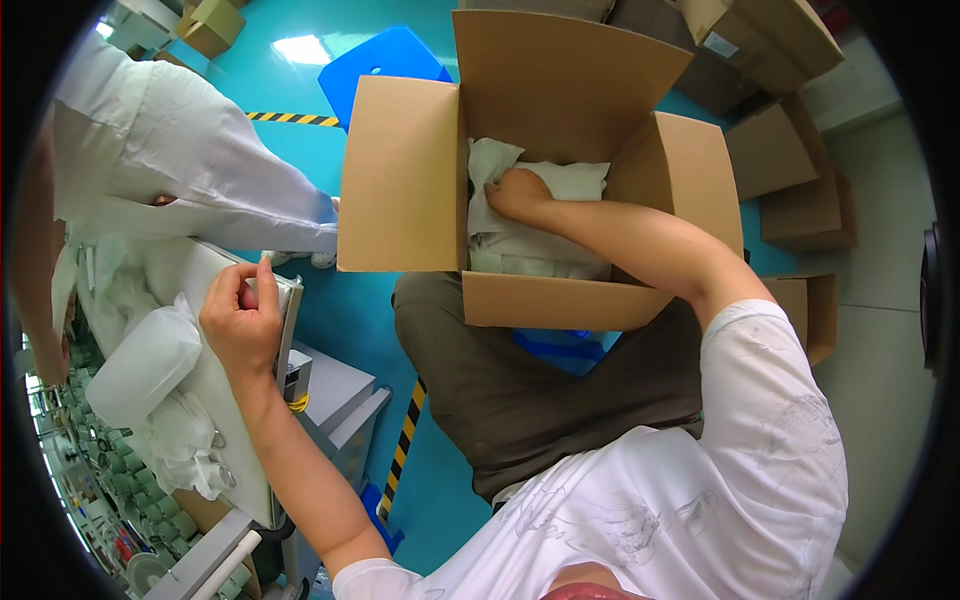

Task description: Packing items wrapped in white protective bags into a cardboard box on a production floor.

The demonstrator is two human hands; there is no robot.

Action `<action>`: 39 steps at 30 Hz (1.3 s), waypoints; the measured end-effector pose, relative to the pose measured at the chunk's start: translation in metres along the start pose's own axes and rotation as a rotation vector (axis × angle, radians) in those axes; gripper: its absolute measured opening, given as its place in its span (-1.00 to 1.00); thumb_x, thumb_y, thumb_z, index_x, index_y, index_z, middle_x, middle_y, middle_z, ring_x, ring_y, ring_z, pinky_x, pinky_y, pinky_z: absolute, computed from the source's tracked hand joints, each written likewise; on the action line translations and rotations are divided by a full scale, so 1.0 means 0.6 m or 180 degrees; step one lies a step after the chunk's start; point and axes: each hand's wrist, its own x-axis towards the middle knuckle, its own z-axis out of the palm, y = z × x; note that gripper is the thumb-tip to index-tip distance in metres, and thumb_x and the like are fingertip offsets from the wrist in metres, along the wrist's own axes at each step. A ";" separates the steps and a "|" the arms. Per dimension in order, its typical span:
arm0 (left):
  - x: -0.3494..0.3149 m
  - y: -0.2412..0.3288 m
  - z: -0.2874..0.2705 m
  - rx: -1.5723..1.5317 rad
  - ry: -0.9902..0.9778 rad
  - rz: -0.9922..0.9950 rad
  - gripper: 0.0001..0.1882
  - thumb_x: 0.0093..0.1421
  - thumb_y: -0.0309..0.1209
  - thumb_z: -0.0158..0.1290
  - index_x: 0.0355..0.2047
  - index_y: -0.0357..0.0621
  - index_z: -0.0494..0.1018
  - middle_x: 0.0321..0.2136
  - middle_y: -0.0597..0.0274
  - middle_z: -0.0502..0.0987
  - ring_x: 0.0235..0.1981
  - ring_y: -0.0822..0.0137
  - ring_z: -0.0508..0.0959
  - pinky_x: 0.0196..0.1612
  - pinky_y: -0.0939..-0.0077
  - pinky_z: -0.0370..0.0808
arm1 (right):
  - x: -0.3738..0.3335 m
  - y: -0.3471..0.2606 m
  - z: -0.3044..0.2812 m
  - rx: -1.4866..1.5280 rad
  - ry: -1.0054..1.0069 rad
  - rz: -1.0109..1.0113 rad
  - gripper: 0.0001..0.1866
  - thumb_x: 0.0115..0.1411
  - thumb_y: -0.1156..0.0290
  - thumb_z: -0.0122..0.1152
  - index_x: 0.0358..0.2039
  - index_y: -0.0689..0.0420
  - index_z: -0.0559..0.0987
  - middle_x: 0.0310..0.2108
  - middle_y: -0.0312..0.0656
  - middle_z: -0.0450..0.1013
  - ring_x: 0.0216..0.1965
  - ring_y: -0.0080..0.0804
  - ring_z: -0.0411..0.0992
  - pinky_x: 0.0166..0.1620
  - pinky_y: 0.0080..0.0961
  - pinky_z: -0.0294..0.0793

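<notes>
An open cardboard box (400, 175) stands in front of me with its flaps folded out. Soft white wrapping (575, 182) lies inside, looking like foam sheet or bags. My right hand (518, 195) reaches into the box, its fingers closed on a raised white foam wrap (490, 158) at the left inner wall. Whatever that wrap may contain is hidden. My left hand (243, 315) is over the edge of the white-covered table at my left, fingers curled in and thumb up, with no object showing in it. Beside it lies a puffy white bag (150, 362).
A person in white trousers (200, 150) stands at the far left beside the table (245, 470). Several cardboard boxes (790, 165) are stacked at the right. A blue panel (385, 65) lies behind the box. Many green cups (130, 480) sit at the lower left.
</notes>
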 end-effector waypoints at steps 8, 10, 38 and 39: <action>0.008 0.010 0.004 0.0064 -0.0020 -0.0060 -0.81 0.21 -0.41 0.24 -0.49 -0.21 0.53 -0.68 0.29 0.32 -0.67 0.40 0.25 -0.57 0.39 0.19 | -0.061 0.073 -0.078 -0.1926 -0.1377 -0.0702 -0.25 0.14 0.08 0.35 0.22 0.29 0.41 0.05 0.27 0.46 0.11 0.14 0.43 0.14 -0.10 0.49; 0.011 0.005 0.012 -0.0061 0.0012 0.0057 -0.81 0.22 -0.40 0.23 -0.49 -0.22 0.53 -0.68 0.26 0.34 -0.68 0.36 0.27 -0.57 0.36 0.20 | -0.072 0.086 -0.070 -0.2205 -0.1432 -0.0820 -0.16 0.13 0.08 0.37 0.32 0.26 0.31 0.09 0.26 0.44 0.16 0.11 0.40 0.15 -0.10 0.48; -0.036 -0.202 -0.256 0.3115 -0.0874 -0.0515 -0.56 0.04 -0.59 0.11 -0.02 -0.10 0.56 -0.05 -0.02 0.59 0.14 -0.04 0.48 0.31 -0.14 0.27 | -0.375 0.072 -0.179 -0.0194 0.1383 -0.2136 -0.77 0.19 0.29 0.37 -0.27 0.18 0.65 -0.40 -0.06 0.59 -0.35 -0.05 0.56 -0.27 -0.23 0.56; -0.031 -0.219 -0.262 0.3103 -0.1079 -0.0637 -0.59 0.03 -0.58 0.13 -0.05 -0.11 0.56 -0.09 -0.02 0.60 0.10 -0.03 0.51 0.32 -0.18 0.24 | -0.378 0.074 -0.179 -0.0181 0.1435 -0.2158 -0.77 0.19 0.28 0.37 -0.26 0.17 0.64 -0.40 -0.06 0.59 -0.35 -0.05 0.56 -0.27 -0.23 0.56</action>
